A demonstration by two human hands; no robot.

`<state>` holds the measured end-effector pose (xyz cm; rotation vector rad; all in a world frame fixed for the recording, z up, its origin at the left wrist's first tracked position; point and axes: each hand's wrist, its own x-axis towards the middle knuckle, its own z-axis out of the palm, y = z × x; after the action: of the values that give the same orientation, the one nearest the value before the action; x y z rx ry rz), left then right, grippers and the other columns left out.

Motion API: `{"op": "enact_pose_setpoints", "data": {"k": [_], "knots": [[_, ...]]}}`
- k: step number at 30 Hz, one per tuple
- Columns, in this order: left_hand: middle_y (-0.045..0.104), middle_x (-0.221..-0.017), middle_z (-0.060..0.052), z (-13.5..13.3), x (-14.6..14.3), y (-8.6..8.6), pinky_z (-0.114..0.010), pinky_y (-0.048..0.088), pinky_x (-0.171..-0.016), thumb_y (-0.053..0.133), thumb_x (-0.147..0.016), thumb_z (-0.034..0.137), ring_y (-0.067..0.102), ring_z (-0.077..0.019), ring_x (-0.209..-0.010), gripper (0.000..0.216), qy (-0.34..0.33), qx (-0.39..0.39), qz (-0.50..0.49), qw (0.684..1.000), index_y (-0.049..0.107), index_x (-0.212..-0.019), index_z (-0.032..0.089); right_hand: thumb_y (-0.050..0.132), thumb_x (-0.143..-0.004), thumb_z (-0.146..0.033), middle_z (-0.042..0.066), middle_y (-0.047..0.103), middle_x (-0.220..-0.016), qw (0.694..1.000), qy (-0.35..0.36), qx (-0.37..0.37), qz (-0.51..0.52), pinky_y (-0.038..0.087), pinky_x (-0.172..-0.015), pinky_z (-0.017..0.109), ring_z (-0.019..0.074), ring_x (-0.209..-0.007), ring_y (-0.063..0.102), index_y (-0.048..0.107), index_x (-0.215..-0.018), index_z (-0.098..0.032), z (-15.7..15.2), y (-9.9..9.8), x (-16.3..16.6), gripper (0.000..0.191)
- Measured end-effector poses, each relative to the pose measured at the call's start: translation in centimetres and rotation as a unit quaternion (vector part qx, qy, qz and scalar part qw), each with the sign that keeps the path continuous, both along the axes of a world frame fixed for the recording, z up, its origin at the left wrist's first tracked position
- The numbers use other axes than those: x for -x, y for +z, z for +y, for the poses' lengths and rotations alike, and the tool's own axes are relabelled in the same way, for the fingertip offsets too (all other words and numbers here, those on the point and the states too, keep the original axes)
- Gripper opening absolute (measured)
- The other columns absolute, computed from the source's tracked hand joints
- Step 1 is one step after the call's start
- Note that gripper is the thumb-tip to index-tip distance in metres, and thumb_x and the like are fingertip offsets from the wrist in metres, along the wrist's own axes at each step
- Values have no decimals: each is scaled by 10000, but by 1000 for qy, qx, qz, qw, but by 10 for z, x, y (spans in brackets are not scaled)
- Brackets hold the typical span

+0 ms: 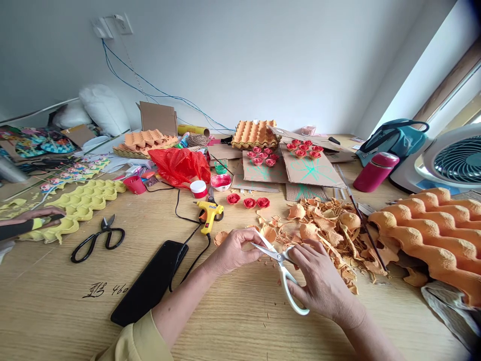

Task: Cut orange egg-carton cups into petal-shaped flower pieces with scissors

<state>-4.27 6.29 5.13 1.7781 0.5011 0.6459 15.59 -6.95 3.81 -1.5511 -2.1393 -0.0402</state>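
White-handled scissors (294,291) are in my right hand (321,281), with fingers and thumb in the loops and the blades parted. The blades point left at the fingertips of my left hand (235,250). That hand is closed in a pinch, and whatever lies between its fingers is too small or hidden to make out. Just behind the blades lies an orange egg-carton cup (268,232). Another cut cup (220,238) shows beside my left hand. A heap of torn orange carton scraps (326,225) spreads beyond my right hand.
A yellow glue gun (209,215), black phone (150,283) and black-handled shears (99,238) lie leftward. Red paper roses (249,203) stand ahead, more on cardboard (311,170). Orange egg trays (432,230) and a pink bottle (376,172) are right. Another person's hand (37,218) touches a yellow tray (86,200).
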Motion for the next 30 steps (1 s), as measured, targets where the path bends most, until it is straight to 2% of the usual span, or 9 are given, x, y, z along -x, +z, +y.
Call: {"op": "enact_pose_setpoints", "data": {"k": [7,12,17,20,23,26,30], "knots": [[743,-830,-52,0,-2,-1,-299,502,-825,727,-731,170,660,-188,-827,103,1,31,-3,1000,762,-822,139,607,-903,-320,-4,591,-759,1000,12,-4,6,358,-862,403,192,-710,523,494,-854,-219,-1,2,1,159],[713,-798,-29,4,-4,-8,-292,497,-806,744,-736,210,633,-167,-799,98,11,64,-12,998,751,-809,144,539,-956,-309,-1,599,-722,1000,-5,-8,0,387,-824,384,179,-668,524,498,-825,-213,2,-6,-1,167],[691,-758,-15,3,-5,-8,-259,468,-722,772,-728,288,600,-133,-728,152,5,134,-18,991,739,-779,150,506,-981,-329,-23,540,-638,996,-36,-9,78,426,-698,318,159,-624,497,438,-730,-230,4,-13,-2,279],[669,-712,-11,0,-7,-7,-251,449,-679,813,-689,334,571,-121,-680,216,0,165,-11,986,734,-755,144,534,-966,-362,-25,520,-612,989,-62,-6,136,421,-624,297,157,-604,482,467,-715,-231,4,-11,0,291],[659,-714,-8,-3,-9,-9,-244,434,-662,835,-669,382,553,-112,-668,282,-11,184,-17,983,727,-773,144,561,-948,-384,-16,564,-661,972,-70,32,222,440,-605,286,156,-616,512,529,-763,-223,4,-5,2,247],[640,-707,4,-5,-11,-13,-236,413,-651,847,-655,413,529,-101,-657,329,-16,201,-19,979,713,-789,143,595,-919,-381,0,616,-758,951,-61,63,297,481,-650,287,168,-696,569,556,-825,-218,2,-1,4,193],[614,-722,3,-7,-10,-12,-234,391,-662,842,-659,426,508,-104,-687,333,-9,219,-32,975,703,-761,141,553,-908,-310,7,607,-781,954,-58,70,285,462,-621,282,174,-712,555,549,-831,-216,0,1,2,121]]}}
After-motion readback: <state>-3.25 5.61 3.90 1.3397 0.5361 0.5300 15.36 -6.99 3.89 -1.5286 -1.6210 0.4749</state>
